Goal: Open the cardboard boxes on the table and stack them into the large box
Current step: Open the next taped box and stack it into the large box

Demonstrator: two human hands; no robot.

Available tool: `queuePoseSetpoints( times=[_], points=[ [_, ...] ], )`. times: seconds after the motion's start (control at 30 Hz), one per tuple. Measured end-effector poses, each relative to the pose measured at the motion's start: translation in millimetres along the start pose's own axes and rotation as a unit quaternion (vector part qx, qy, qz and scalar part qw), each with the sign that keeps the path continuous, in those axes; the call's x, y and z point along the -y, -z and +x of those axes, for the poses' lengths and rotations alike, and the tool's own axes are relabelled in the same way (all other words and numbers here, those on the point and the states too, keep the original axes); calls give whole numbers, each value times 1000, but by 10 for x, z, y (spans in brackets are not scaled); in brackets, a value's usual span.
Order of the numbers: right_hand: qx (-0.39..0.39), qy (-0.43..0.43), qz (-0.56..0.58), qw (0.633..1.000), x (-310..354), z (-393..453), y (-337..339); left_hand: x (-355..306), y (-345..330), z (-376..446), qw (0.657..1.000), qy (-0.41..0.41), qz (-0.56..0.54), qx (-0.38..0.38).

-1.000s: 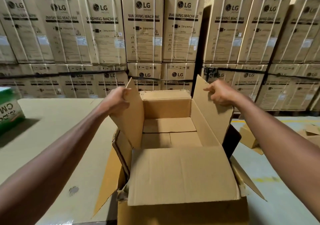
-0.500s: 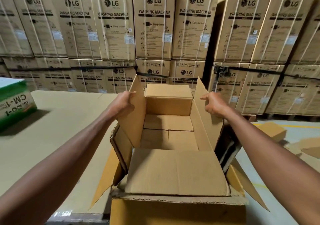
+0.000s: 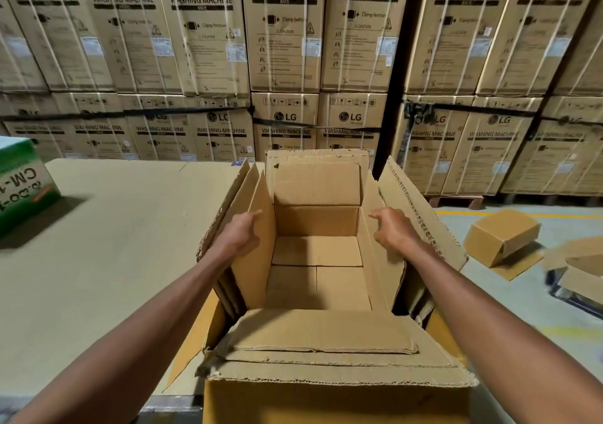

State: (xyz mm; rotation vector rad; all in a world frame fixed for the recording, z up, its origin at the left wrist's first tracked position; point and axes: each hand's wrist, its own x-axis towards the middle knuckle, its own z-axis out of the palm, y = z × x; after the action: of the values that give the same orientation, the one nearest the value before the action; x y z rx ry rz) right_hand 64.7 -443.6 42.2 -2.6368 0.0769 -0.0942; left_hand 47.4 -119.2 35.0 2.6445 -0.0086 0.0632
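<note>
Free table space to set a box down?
Bare tabletop between the green box and the large box's left flaps. Crowded at the box: left hand and right hand on its side flaps.

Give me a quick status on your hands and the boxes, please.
Left hand and right hand press the side flaps of the open brown cardboard box, nested in the large brown cardboard box. Nothing in the way.

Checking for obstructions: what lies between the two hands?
Head view: between left hand and right hand only the opened box's empty interior.
</note>
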Motion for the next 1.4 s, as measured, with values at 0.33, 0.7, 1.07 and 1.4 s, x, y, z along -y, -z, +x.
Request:
queuePoseSetpoints(
  times=[0.33,0.7,1.07,1.4],
  points=[
    [4,13,-41,999,-10,17,-177,96,-200,3,1000,14,23,-7],
    [-25,84,-412,907,-90,-167,-38,82,-233,-53,968,-63,235,-55],
    [-43,49,-459,886,-271,-483,-99,79,-251,-306,920,3,391,-25],
    [-68,117,-296,945,-165,-615,58,-55,-196,-541,947,-41,300,-105]
  ],
)
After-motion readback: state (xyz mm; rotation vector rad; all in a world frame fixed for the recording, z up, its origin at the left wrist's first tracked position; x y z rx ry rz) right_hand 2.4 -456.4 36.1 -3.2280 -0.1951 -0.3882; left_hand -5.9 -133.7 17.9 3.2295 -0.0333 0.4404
